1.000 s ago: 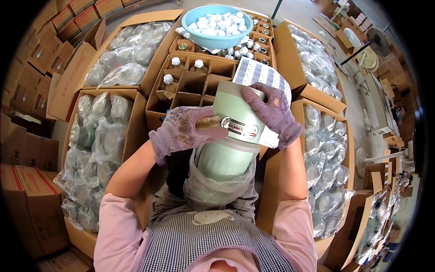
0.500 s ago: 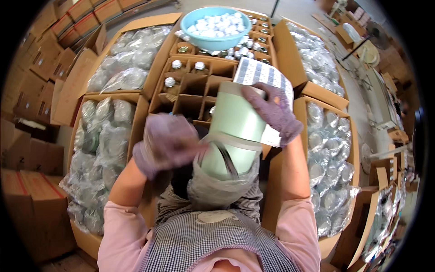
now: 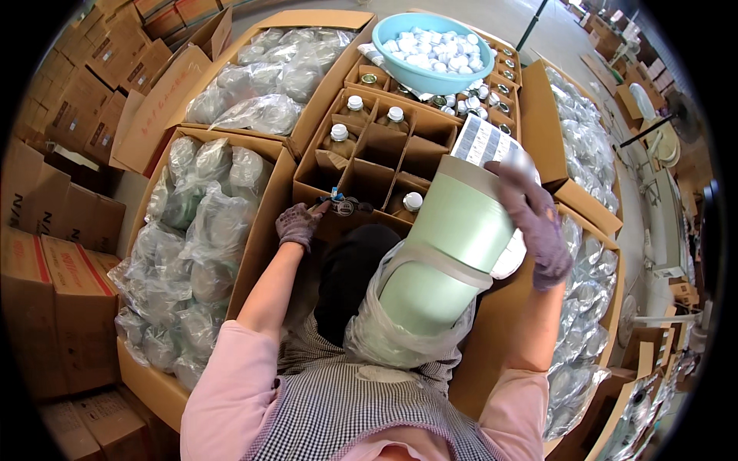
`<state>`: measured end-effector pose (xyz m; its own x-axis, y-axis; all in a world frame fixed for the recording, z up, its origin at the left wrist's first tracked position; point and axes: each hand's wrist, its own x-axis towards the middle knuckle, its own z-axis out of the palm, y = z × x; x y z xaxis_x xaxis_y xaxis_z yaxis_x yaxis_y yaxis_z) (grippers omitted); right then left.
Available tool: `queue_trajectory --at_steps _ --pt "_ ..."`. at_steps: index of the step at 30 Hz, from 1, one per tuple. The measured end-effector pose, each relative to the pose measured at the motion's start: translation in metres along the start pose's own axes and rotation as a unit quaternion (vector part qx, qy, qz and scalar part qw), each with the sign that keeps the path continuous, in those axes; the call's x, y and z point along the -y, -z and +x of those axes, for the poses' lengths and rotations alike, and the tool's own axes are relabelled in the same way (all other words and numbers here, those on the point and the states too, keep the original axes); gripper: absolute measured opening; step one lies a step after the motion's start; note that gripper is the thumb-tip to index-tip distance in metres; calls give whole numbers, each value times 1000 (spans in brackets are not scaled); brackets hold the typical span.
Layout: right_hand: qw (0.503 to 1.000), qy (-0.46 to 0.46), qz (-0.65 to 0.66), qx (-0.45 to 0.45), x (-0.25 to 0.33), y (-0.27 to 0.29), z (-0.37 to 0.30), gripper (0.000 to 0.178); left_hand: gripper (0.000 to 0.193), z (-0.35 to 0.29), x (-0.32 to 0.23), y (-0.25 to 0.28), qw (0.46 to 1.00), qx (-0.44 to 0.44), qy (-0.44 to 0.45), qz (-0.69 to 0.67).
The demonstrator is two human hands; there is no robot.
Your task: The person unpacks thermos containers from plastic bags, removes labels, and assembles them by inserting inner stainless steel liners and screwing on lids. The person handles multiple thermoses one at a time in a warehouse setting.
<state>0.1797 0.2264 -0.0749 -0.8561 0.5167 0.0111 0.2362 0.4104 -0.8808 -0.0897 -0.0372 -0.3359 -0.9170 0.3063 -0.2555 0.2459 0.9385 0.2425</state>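
A large pale green cylindrical canister (image 3: 461, 211) with grey bands leans across my lap, its lower part inside a clear plastic bag (image 3: 369, 334). My right hand (image 3: 538, 230), in a purple glove, is beside the canister's upper rim. Its fingers are smeared, with a pale round blur at their tips, so I cannot tell their grip. My gloved left hand (image 3: 298, 224) reaches to the near edge of the divided carton (image 3: 307, 192). Its fingers close at a small dark thing with a blue part (image 3: 336, 197), whose kind I cannot make out. White-capped bottles (image 3: 338, 140) stand in some compartments.
A light blue basin (image 3: 430, 77) of white caps rests on a second divided carton behind. Cartons of plastic-wrapped glassware (image 3: 207, 223) flank me on both sides. A printed sheet (image 3: 480, 138) lies behind the canister. Stacked cartons (image 3: 73, 284) stand at far left.
My left hand has moved from the canister, where it held a dark curved thing, to the carton's near edge. My right hand has shifted right, off its grip over the canister's rim.
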Motion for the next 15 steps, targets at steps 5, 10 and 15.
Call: queue_trajectory --at_steps 5,10,15 --pt "899 112 412 99 -59 34 37 54 84 -8 -2 34 998 19 54 -19" --pt "973 25 229 -14 -110 -11 80 27 59 -22 5 46 875 122 -23 -469" --pt "946 -100 295 93 -91 -67 113 29 32 -35 -54 84 618 265 -111 -731"
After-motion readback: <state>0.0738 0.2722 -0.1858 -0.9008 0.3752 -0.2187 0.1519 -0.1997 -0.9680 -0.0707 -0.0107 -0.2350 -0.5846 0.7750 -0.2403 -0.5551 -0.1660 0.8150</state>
